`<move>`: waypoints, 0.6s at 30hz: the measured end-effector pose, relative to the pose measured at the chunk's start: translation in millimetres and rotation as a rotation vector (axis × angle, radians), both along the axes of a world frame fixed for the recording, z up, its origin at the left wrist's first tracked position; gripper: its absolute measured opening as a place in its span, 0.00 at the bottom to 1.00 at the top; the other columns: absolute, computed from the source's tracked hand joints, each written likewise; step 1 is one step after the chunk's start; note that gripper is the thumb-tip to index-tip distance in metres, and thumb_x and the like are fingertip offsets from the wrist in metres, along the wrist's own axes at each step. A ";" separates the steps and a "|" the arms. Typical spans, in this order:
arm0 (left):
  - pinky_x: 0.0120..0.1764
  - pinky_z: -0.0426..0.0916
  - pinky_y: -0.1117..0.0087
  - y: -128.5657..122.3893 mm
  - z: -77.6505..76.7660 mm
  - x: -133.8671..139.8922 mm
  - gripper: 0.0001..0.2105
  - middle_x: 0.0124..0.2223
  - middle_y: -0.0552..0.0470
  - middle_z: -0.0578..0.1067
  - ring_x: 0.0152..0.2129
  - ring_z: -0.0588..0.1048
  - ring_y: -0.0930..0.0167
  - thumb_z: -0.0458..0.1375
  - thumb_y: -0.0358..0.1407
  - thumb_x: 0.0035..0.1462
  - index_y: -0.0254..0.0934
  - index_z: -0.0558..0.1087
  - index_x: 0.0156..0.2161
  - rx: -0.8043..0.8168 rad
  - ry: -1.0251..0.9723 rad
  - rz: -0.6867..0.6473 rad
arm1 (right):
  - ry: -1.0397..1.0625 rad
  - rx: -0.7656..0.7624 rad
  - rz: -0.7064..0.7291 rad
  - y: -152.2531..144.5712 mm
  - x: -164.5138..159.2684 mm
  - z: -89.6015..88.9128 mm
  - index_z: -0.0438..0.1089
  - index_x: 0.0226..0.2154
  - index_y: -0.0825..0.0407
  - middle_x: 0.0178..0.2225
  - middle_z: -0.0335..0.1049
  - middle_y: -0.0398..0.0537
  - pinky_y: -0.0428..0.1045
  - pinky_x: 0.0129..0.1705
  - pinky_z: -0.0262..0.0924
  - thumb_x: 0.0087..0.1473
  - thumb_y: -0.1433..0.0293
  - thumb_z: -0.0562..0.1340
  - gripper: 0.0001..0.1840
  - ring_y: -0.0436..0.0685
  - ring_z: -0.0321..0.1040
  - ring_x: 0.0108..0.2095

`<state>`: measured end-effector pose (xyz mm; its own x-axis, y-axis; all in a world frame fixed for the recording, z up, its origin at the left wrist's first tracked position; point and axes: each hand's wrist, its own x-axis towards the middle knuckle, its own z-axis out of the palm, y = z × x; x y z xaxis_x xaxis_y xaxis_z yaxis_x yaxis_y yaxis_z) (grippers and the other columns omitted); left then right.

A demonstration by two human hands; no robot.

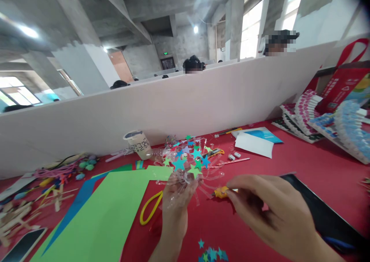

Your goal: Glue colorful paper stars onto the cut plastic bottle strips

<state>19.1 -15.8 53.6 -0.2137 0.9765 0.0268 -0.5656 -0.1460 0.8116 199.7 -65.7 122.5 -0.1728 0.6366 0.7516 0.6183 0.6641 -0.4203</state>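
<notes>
My left hand [177,204] is raised at the middle, its fingers curled round the base of a clear plastic craft piece [180,175]. Thin clear strips fan out from that piece, with blue, green and lilac paper stars [179,163] on them. To the right, my right hand [274,208] pinches a small yellow-orange tube-like thing [221,192] with a dark tip between thumb and forefinger. Its exact kind is unclear. Its tip points at the plastic strips. A yellow loop handle [150,212] lies beside my left wrist. Loose stars [213,254] lie at the front edge.
Green paper sheets [115,204] cover the left side of the red table [245,239]. A cup [140,146] stands by the white partition [173,103]. A black tablet-like object [323,212], a white card [254,144] and folded paper crafts [341,127] lie right. A phone [24,244] lies front left.
</notes>
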 end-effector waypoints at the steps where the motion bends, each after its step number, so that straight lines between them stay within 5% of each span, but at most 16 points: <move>1: 0.36 0.75 0.64 0.5 -0.7 -0.3 0.14 0.32 0.53 0.80 0.30 0.79 0.64 0.69 0.33 0.35 0.38 0.69 0.28 0.007 0.009 0.013 | 0.002 0.014 0.008 -0.3 -0.7 -0.3 0.65 0.32 0.50 0.17 0.65 0.35 0.41 0.20 0.52 0.54 0.75 0.57 0.04 0.44 0.59 0.16; 7: 0.35 0.74 0.66 4.9 -8.4 -3.5 0.17 0.31 0.54 0.80 0.29 0.78 0.68 0.68 0.32 0.38 0.40 0.72 0.37 0.029 0.198 0.041 | 0.049 -0.021 -0.067 3.4 2.9 0.6 0.64 0.30 0.49 0.15 0.61 0.34 0.41 0.18 0.50 0.55 0.73 0.56 0.04 0.45 0.54 0.13; 10: 0.34 0.73 0.67 7.2 -14.6 -6.2 0.15 0.29 0.54 0.79 0.27 0.78 0.68 0.68 0.34 0.37 0.40 0.73 0.34 0.037 0.242 0.086 | 0.044 -0.043 -0.102 8.4 3.8 -1.3 0.64 0.30 0.49 0.15 0.61 0.34 0.41 0.18 0.50 0.55 0.72 0.57 0.03 0.45 0.54 0.14; 18: 0.33 0.70 0.71 -0.6 -7.6 0.2 0.14 0.28 0.53 0.78 0.25 0.77 0.70 0.67 0.34 0.40 0.37 0.70 0.34 0.017 0.301 0.046 | -0.045 0.085 -0.005 8.9 1.8 -7.8 0.64 0.37 0.48 0.20 0.70 0.37 0.43 0.21 0.55 0.56 0.74 0.57 0.06 0.47 0.64 0.18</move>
<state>19.3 -16.3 45.9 -0.2381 0.9648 0.1114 -0.2926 -0.1807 0.9390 201.5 -56.8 114.7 -0.2047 0.5716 0.7946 0.6384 0.6933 -0.3343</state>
